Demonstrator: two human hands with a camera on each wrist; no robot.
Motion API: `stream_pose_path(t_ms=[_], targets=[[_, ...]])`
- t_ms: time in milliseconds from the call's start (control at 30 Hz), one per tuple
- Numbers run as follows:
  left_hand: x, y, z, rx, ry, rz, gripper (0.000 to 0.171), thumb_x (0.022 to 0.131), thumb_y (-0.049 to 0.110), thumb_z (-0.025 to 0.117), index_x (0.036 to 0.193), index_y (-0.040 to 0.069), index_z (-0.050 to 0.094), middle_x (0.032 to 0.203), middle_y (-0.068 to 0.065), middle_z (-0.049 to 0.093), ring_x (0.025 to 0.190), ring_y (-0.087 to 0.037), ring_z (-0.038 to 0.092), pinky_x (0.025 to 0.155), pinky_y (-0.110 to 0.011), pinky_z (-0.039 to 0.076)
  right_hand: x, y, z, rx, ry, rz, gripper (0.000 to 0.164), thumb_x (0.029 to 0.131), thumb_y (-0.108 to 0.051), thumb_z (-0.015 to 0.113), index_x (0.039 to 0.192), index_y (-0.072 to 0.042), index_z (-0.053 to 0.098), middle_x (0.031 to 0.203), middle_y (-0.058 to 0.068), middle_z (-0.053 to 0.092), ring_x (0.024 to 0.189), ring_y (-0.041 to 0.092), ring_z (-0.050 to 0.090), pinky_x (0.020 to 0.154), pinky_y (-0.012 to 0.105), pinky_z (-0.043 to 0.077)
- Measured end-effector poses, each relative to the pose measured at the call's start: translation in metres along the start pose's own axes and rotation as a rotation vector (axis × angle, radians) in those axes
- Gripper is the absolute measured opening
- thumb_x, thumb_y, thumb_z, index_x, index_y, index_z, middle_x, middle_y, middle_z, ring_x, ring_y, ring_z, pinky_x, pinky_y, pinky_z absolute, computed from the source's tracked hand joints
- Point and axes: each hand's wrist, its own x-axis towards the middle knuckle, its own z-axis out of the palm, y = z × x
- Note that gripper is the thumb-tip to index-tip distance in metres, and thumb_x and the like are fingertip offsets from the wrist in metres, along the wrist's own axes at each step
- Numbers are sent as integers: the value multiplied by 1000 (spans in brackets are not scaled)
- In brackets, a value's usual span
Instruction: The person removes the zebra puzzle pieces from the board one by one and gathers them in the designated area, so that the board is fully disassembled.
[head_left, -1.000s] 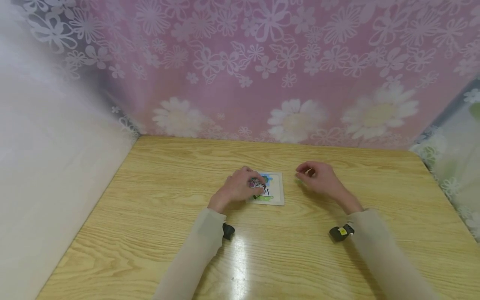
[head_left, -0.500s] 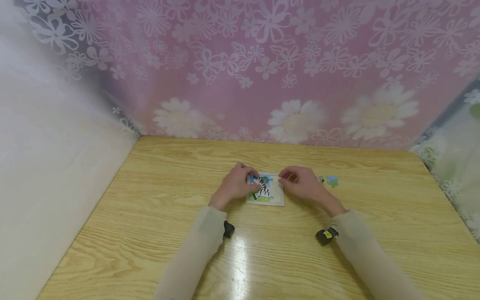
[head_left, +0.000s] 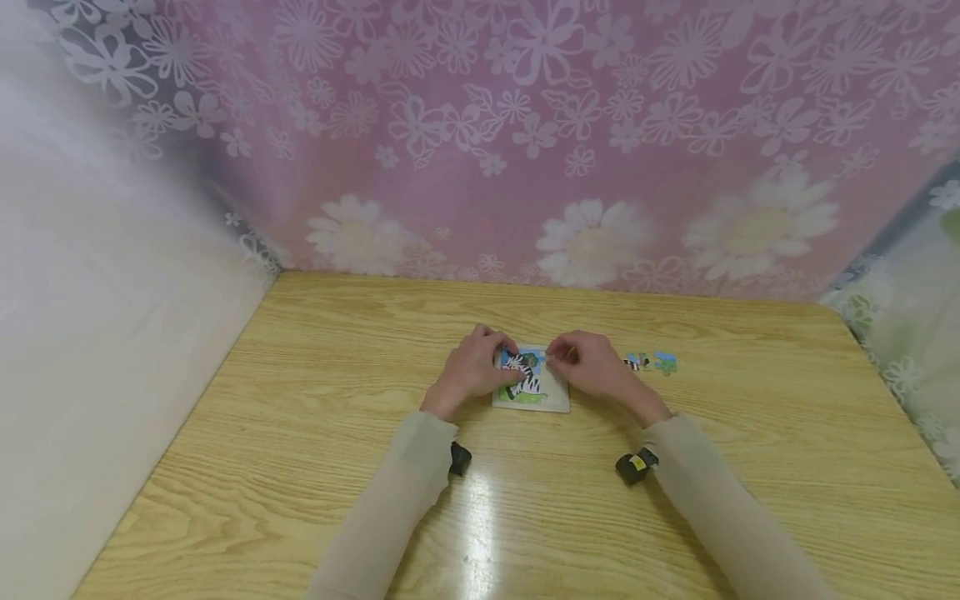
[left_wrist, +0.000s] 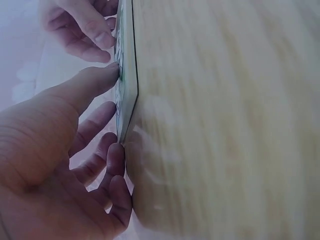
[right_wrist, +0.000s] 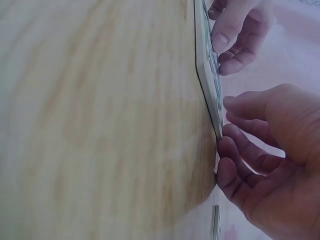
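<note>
A square wooden jigsaw board (head_left: 556, 400) with a zebra picture (head_left: 531, 383) lies flat on the table; its left part is filled and a pale bare strip shows at its right. My left hand (head_left: 470, 367) rests at the board's left side, thumb and index fingertip pressing on the picture while the other fingers (left_wrist: 116, 159) sit along the edge. At the top right of the board, my right hand (head_left: 588, 364) has thumb and index finger pinched close over the surface, at a small puzzle piece mostly hidden by the fingertips. Its other fingers (right_wrist: 227, 172) rest low beside the board.
Loose puzzle pieces (head_left: 664, 362) lie on the wood-grain table (head_left: 337, 358) right of the board, beyond the right hand. A pink floral curtain (head_left: 465, 208) stands along the table's back edge, with pale cloth (head_left: 112, 350) at the left.
My right hand has moved left from beside the board to over its top right part, uncovering the loose pieces. The left hand has shifted slightly, revealing more of the zebra.
</note>
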Motion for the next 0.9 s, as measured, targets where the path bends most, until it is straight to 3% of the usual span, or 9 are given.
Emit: stream_pose_path(t_ms=[400,900], targets=[[3,-1,2,43,1,-12,40,90,42,78,122,19,69,128,-8,54,108,-27,54,92,-46,47,7,-4,3,-32,-21,33,13,95,-15,70,102,-6,76,93,9,65,83,20,59,73,32,47],[4,3,3,36,-7,-66,40,89,42,79,121,20,68,131,-7,53,112,-29,53,96,-51,46,7,-7,2,91,-20,121,13,97,-19,67,103,-8,72,92,8,69,81,20,59,72,32,46]])
